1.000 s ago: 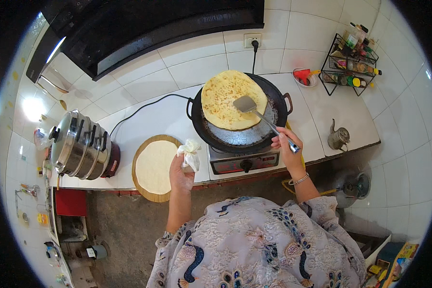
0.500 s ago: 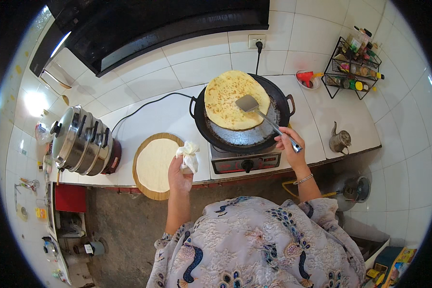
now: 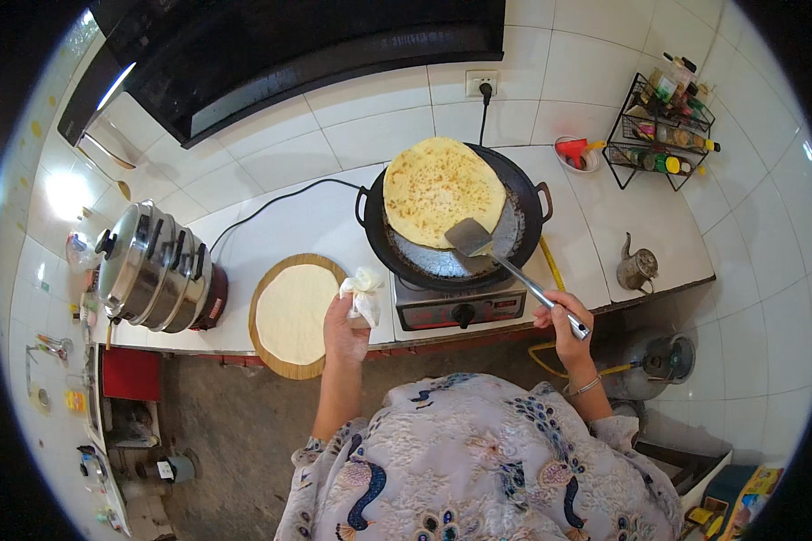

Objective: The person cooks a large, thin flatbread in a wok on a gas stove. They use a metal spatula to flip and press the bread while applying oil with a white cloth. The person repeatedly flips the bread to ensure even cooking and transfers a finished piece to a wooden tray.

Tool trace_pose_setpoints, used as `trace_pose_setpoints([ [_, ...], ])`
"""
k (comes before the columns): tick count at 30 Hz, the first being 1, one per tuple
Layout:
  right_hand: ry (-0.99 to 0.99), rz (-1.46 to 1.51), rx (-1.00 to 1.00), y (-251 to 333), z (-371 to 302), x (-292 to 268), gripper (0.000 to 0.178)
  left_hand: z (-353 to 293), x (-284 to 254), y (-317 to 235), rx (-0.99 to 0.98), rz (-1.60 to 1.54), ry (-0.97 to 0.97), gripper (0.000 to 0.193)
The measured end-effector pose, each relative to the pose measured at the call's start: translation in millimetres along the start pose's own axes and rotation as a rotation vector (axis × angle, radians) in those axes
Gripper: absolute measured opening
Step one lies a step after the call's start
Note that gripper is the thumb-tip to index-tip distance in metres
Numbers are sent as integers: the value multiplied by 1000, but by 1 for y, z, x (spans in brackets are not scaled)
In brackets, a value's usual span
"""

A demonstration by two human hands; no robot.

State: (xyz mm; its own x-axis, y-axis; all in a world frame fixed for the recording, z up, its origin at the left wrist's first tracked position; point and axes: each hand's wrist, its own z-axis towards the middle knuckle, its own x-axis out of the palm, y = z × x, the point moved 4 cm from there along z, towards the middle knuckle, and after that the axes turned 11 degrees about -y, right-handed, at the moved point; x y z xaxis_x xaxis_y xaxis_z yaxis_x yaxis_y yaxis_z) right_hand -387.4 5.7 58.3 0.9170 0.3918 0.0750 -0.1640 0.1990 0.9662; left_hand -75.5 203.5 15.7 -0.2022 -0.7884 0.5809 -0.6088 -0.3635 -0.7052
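I see the right hand [image 3: 566, 323] gripping a metal spatula [image 3: 468, 237] by round, speckled flatbread [image 3: 442, 191], the left hand [image 3: 342, 334] a crumpled bundle [image 3: 364, 288].

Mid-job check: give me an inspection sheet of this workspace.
Surface: white counter; wooden board overhangs its front edge.
Job's things: browned flatbread in wok; spatula at its near edge, contact unclear; pale dough on the board.
Clutter: kettle and bowl, right of the wok.
Hands: left hand holds white cloth; right hand grips spatula handle.
Cables: black cable between steamer and wok.
Surroundings: spice rack at right; gray cylinder below counter.
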Motion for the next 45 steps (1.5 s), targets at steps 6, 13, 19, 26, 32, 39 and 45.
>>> trace_pose_setpoints([
  [6, -12, -50, 94, -9, -12, 4, 22, -9, 17, 6, -17, 29, -7, 31],
  [13, -8, 9, 28, -21, -22, 4, 23, -19, 34, 14, -25, 86, 36, 33],
  [19, 45, 43, 42, -25, -19, -5, 28, -27, 40, 27, -16, 95, 10, 32],
  [26, 123, 53, 81, -15, -4, -25, 39, -40, 34, 59, -37, 41, -71, 28],
  [32, 227, 68, 9, -13, 7, -32, 35, -54, 25, 79, -50, -14, -123, 30],
  [39, 129, 122, 40, -22, 22, -49, 25, -73, 11, 76, 11, -15, -204, 32],
  [45, 18, 65, -55, -33, 40, -60, 24, -81, -2, 74, 23, -10, -236, 32],
])
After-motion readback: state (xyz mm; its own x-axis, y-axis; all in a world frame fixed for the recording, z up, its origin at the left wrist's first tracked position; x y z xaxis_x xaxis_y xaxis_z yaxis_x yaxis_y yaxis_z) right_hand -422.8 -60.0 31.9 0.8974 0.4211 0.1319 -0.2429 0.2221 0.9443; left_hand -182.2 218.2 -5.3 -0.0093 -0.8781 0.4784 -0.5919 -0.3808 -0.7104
